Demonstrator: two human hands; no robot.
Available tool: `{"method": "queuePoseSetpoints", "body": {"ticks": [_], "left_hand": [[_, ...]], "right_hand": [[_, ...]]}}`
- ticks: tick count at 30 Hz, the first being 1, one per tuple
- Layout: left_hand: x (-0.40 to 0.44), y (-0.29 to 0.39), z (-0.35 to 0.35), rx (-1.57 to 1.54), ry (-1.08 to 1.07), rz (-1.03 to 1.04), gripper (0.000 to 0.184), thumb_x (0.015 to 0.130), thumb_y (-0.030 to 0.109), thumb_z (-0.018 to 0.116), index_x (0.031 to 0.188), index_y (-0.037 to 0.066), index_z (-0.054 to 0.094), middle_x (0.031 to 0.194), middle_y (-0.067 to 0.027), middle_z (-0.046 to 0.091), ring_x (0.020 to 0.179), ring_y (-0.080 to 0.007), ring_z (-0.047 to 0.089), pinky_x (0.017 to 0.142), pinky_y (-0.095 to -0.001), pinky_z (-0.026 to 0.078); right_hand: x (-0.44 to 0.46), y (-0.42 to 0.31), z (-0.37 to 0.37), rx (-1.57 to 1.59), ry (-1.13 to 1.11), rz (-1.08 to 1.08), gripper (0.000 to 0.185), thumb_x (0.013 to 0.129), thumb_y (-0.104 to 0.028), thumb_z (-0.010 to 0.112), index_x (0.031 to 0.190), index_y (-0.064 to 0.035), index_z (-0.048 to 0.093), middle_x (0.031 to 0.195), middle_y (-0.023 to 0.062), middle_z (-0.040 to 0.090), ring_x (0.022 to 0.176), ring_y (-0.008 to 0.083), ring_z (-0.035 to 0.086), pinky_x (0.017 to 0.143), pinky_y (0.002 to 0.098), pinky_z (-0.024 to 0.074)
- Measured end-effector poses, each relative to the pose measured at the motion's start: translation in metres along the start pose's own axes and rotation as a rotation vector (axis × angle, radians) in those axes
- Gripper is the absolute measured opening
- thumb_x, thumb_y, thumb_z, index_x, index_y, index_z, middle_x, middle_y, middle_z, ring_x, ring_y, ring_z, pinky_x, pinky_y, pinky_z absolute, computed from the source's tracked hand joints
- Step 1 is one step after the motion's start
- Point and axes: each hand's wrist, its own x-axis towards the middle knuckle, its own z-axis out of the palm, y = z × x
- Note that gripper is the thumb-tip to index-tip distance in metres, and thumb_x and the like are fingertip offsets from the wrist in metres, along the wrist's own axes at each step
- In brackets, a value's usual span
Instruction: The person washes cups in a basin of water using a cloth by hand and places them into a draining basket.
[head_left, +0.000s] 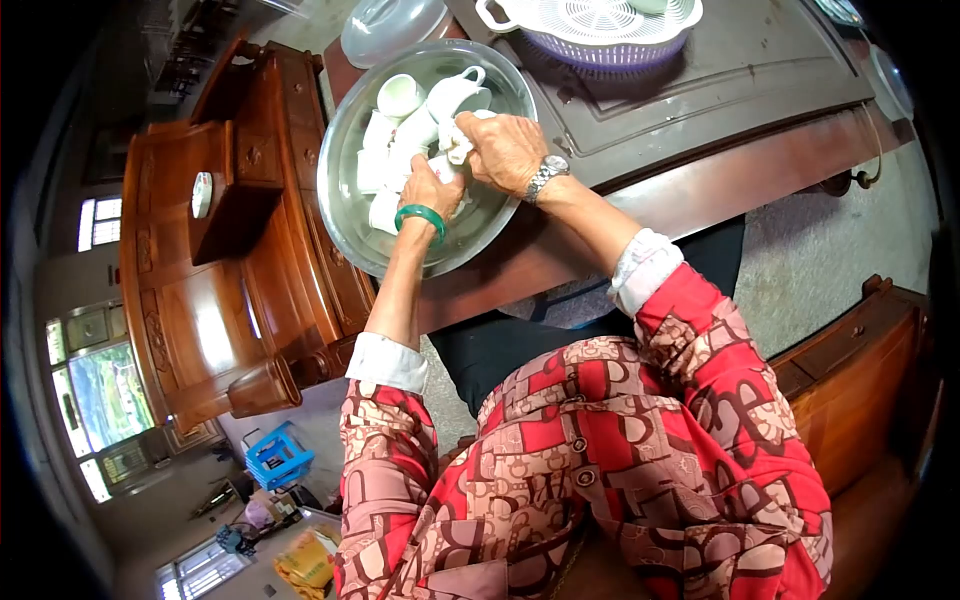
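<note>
Head view: metal basin (pixel 338 165) on wooden table (pixel 690 200), white cups (pixel 400 96) crowded inside. Left hand (pixel 432 190) grips a partly hidden white cup (pixel 446 172) in the basin; right hand (pixel 503 153) pinches a bunched white cloth (pixel 456 143) just beside it. Risk: cup could slip and chip neighbours if the cloth pushes harder than the left fingers hold.

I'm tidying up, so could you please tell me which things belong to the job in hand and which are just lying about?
Job in hand:
white cups
metal basin
white cloth, apparently
white and purple basket, perhaps

Apparently lying about:
blue crate
yellow bag
</note>
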Motion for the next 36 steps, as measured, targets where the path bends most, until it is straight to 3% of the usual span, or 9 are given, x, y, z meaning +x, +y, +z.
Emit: {"method": "queuePoseSetpoints", "body": {"ticks": [5, 9, 12, 17, 23, 26, 28, 31, 36], "left_hand": [[0.005, 0.002, 0.008, 0.072, -0.035, 0.005, 0.053, 0.071, 0.033, 0.063, 0.103, -0.004, 0.043, 0.09, -0.0263, 0.06, 0.088, -0.0408, 0.058, 0.077, -0.0435, 0.045], [0.014, -0.015, 0.005, 0.026, -0.033, 0.033, 0.06, 0.068, 0.037, 0.066, 0.106, -0.004, 0.045, 0.092, -0.0246, 0.06, 0.088, -0.0375, 0.059, 0.076, -0.0402, 0.046], [0.009, -0.02, -0.017, -0.317, 0.037, 0.005, 0.075, 0.06, 0.042, 0.072, 0.114, -0.002, 0.045, 0.094, -0.02, 0.06, 0.086, -0.0265, 0.059, 0.074, -0.0328, 0.047], [0.004, -0.017, -0.057, -0.757, 0.333, 0.04, 0.069, 0.063, 0.036, 0.077, 0.112, 0.0, 0.044, 0.089, -0.009, 0.052, 0.074, -0.0174, 0.053, 0.065, -0.0295, 0.046], [0.016, -0.036, -0.092, -0.644, 0.676, 0.268, 0.067, 0.065, 0.038, 0.076, 0.111, 0.002, 0.044, 0.102, -0.014, 0.049, 0.091, -0.0215, 0.05, 0.075, -0.0338, 0.043], [0.001, -0.017, -0.109, -0.697, 0.676, 0.2, 0.067, 0.065, 0.036, 0.077, 0.112, 0.004, 0.043, 0.101, -0.0136, 0.049, 0.093, -0.0217, 0.05, 0.075, -0.0338, 0.044], [-0.002, -0.016, -0.115, -0.76, 0.729, 0.296, 0.066, 0.065, 0.034, 0.077, 0.114, 0.006, 0.042, 0.103, -0.0133, 0.048, 0.095, -0.0229, 0.051, 0.077, -0.0349, 0.046], [0.0, -0.019, -0.121, -0.685, 0.801, 0.361, 0.059, 0.069, 0.018, 0.076, 0.113, 0.005, 0.04, 0.095, -0.0112, 0.054, 0.083, -0.0174, 0.058, 0.07, -0.0295, 0.052], [-0.003, -0.017, -0.124, -0.638, 0.819, 0.356, 0.056, 0.07, 0.02, 0.075, 0.112, 0.005, 0.041, 0.096, -0.0108, 0.053, 0.083, -0.0172, 0.057, 0.071, -0.0302, 0.053]], "right_hand": [[0.001, -0.001, 0.0, -0.002, 0.002, 0.011, 0.018, 0.067, -0.01, 0.053, 0.084, -0.0063, 0.058, 0.068, 0.0195, 0.06, 0.066, 0.0367, 0.061, 0.059, 0.0458, 0.0476], [0.001, -0.004, -0.002, 0.001, 0.01, 0.014, 0.019, 0.067, -0.01, 0.053, 0.084, -0.0058, 0.058, 0.067, 0.0199, 0.06, 0.065, 0.0373, 0.06, 0.059, 0.0463, 0.0475], [0.001, -0.003, 0.002, -0.001, 0.014, 0.023, 0.019, 0.067, -0.009, 0.052, 0.084, -0.0057, 0.058, 0.067, 0.02, 0.06, 0.065, 0.0373, 0.06, 0.059, 0.0465, 0.0476], [0.002, -0.002, 0.003, -0.004, 0.008, 0.026, 0.016, 0.065, -0.008, 0.051, 0.081, -0.0068, 0.052, 0.066, 0.0163, 0.06, 0.065, 0.0361, 0.059, 0.055, 0.0462, 0.0463], [0.001, -0.003, 0.003, -0.02, 0.005, 0.016, 0.015, 0.065, -0.006, 0.051, 0.08, -0.0062, 0.051, 0.066, 0.0163, 0.059, 0.066, 0.0358, 0.059, 0.057, 0.0457, 0.0453], [0.001, -0.004, 0.001, 0.005, 0.006, 0.015, 0.014, 0.066, -0.007, 0.051, 0.08, -0.0061, 0.051, 0.066, 0.0165, 0.059, 0.066, 0.0363, 0.058, 0.057, 0.0458, 0.0449], [0.001, -0.006, 0.001, -0.011, -0.002, 0.014, 0.018, 0.066, -0.007, 0.052, 0.083, -0.0066, 0.056, 0.067, 0.0174, 0.06, 0.066, 0.0359, 0.06, 0.058, 0.0451, 0.0465], [0.001, -0.004, 0.001, -0.028, -0.006, 0.002, 0.02, 0.066, -0.008, 0.052, 0.085, -0.0068, 0.058, 0.068, 0.0181, 0.061, 0.066, 0.0354, 0.061, 0.058, 0.0444, 0.0474], [0.0, -0.005, 0.001, -0.011, -0.011, 0.019, 0.014, 0.067, -0.007, 0.053, 0.08, -0.0062, 0.051, 0.067, 0.0163, 0.059, 0.066, 0.0366, 0.058, 0.057, 0.0459, 0.0451]]}}
